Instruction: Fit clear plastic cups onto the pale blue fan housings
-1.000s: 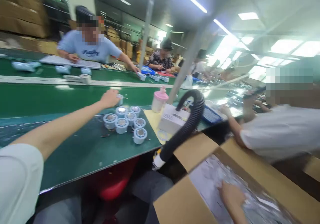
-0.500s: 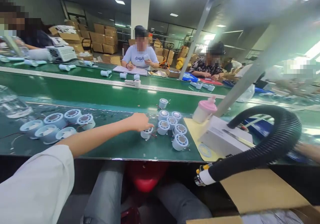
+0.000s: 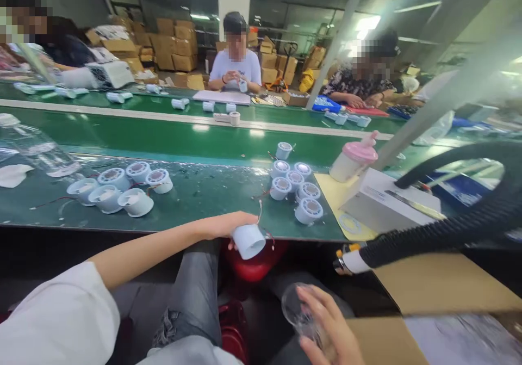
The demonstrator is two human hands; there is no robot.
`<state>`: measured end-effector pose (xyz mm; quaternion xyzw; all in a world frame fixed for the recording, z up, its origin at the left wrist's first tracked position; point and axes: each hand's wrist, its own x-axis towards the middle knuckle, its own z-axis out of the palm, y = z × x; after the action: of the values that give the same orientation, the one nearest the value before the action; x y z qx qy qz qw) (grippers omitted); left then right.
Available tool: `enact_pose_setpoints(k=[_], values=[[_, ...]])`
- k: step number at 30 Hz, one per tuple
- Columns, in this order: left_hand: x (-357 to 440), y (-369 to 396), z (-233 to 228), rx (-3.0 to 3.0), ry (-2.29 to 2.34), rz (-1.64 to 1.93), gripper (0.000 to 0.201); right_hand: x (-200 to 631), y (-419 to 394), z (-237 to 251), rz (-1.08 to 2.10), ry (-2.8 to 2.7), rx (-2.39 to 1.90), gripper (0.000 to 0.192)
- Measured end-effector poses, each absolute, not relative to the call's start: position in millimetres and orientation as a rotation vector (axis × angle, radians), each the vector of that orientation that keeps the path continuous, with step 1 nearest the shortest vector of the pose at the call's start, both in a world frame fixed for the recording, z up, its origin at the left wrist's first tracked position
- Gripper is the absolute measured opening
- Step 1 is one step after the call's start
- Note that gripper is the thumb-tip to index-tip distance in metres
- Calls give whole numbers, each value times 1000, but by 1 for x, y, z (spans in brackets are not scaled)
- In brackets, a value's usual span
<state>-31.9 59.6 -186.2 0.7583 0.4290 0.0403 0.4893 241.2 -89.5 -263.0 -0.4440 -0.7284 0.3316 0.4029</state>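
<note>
My left hand (image 3: pixel 232 224) is closed round a light-blue cylindrical housing (image 3: pixel 249 243), tilted with its open end toward me, just past the bench's front edge. Thin red and white wires hang out of it. Low at the right, above my lap, my right hand (image 3: pixel 332 321) has its fingers curled round a clear, round plastic piece (image 3: pixel 290 304); its exact kind is unclear. Several similar blue housings (image 3: pixel 309 211) with wires stand on the green bench (image 3: pixel 204 191) to the right. Another group of them (image 3: pixel 136 204) sits at the left.
A white box (image 3: pixel 385 204), a pink-lidded bottle (image 3: pixel 354 161) and a black flexible hose (image 3: pixel 432 218) occupy the right side. An open cardboard box (image 3: pixel 452 283) lies below. A clear plastic container (image 3: pixel 49 150) rests at left. Co-workers sit across the green conveyor (image 3: pixel 171 136).
My left hand has lifted a housing off the bench and brought it toward me, tipping it. My right hand has come into view with the clear plastic piece. The camera view has shifted.
</note>
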Motion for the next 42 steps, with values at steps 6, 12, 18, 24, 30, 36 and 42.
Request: enact_pose_setpoints(k=[6, 12, 18, 24, 30, 36, 42], values=[[-1, 24, -209, 1464, 706, -136, 38, 190, -75, -222, 248, -2255, -1339, 57], [8, 12, -203, 1984, 752, -58, 25, 192, -70, -229, 364, -2244, -1628, 40], [6, -5, -207, 2143, 910, 253, 27, 199, -71, -231, 731, -2077, -1555, 14], [3, -7, -220, 1957, 922, 533, 66, 198, -74, -222, 915, -1700, -1460, 14], [0, 0, -234, 2107, 674, 563, 64, 204, -77, -219, 1063, -1420, -1429, 17], [4, 2, -241, 2015, 474, 477, 69, 212, -76, -224, 1288, -1058, -1375, 22], [12, -9, -231, 1487, 575, 399, 64, 223, -76, -228, 1315, -1138, -1224, 15]])
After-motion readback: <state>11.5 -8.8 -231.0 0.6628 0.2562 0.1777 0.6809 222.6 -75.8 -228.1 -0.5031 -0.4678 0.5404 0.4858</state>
